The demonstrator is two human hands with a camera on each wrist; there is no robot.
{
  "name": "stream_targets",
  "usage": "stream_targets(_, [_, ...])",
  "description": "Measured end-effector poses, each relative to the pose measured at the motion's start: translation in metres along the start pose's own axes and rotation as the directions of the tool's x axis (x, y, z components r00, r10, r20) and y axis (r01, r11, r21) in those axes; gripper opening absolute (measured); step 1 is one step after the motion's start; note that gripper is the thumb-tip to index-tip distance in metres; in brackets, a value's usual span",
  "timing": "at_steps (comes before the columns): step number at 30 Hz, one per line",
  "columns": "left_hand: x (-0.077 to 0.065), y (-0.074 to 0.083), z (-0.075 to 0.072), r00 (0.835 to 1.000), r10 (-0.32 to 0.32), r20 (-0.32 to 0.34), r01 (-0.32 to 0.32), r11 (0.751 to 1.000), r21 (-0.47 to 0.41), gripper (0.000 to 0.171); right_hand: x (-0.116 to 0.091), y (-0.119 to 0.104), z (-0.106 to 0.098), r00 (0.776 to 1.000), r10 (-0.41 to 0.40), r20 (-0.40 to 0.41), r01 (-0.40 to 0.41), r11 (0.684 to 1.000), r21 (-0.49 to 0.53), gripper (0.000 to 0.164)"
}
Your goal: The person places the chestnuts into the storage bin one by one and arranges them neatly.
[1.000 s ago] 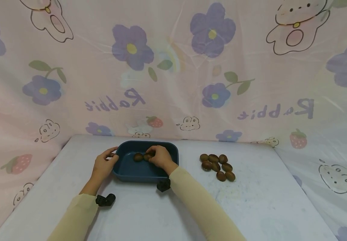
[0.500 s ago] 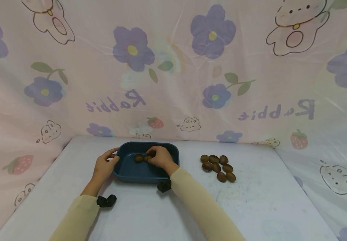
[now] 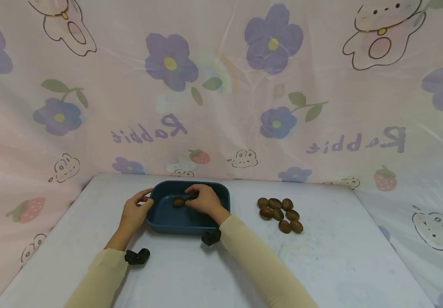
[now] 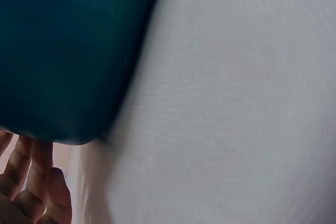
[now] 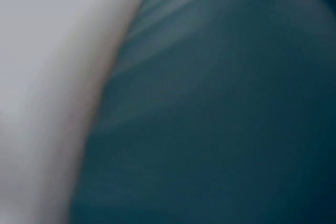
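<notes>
A dark blue tray (image 3: 167,224) sits on the white table. My left hand (image 3: 134,211) grips its left rim, thumb over the edge; in the left wrist view the fingers (image 4: 31,182) show below the tray wall (image 4: 63,51). My right hand (image 3: 204,200) reaches into the tray with its fingers curled over a small brown fruit that is mostly hidden. A second brown fruit (image 3: 178,202) lies free just left of those fingertips. The right wrist view is filled by the tray (image 5: 220,119), and no fingers show there.
Several more brown fruits (image 3: 279,212) lie in a loose pile on the table (image 3: 321,256) to the right of the tray. A flower-print plastic sheet (image 3: 221,107) hangs behind and at both sides of the table. Black wrist cameras (image 3: 137,256) sit on both forearms.
My right hand has crept slightly left inside the tray and now covers more of the fruit under its fingers. The left hand and the tray have not moved.
</notes>
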State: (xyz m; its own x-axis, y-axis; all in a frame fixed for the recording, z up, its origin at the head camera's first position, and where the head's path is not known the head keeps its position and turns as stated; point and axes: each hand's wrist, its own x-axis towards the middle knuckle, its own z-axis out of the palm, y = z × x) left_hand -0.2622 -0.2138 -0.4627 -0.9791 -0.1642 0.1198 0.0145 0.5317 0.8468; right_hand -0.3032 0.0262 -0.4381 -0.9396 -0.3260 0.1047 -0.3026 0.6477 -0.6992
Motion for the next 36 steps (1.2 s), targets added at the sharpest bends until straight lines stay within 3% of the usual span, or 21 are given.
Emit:
stream_targets(13, [-0.001, 0.002, 0.000, 1.000, -0.001, 0.004, 0.001, 1.000, 0.003, 0.045, -0.011, -0.011, -0.019, 1.000, -0.009, 0.008, 0.008, 0.999, 0.040, 0.039])
stream_targets(27, [-0.002, 0.003, -0.001, 1.000, -0.009, 0.000, 0.009, 1.000, -0.006, 0.045, -0.035, -0.017, -0.044, 0.994, -0.110, 0.014, 0.109, 0.991, 0.079, 0.035])
stream_targets(36, [0.000, 0.002, 0.000, 1.000, -0.012, -0.003, 0.012, 1.000, -0.002, 0.045, -0.046, -0.017, -0.052, 0.994, -0.109, 0.008, 0.107, 0.988, 0.109, 0.039])
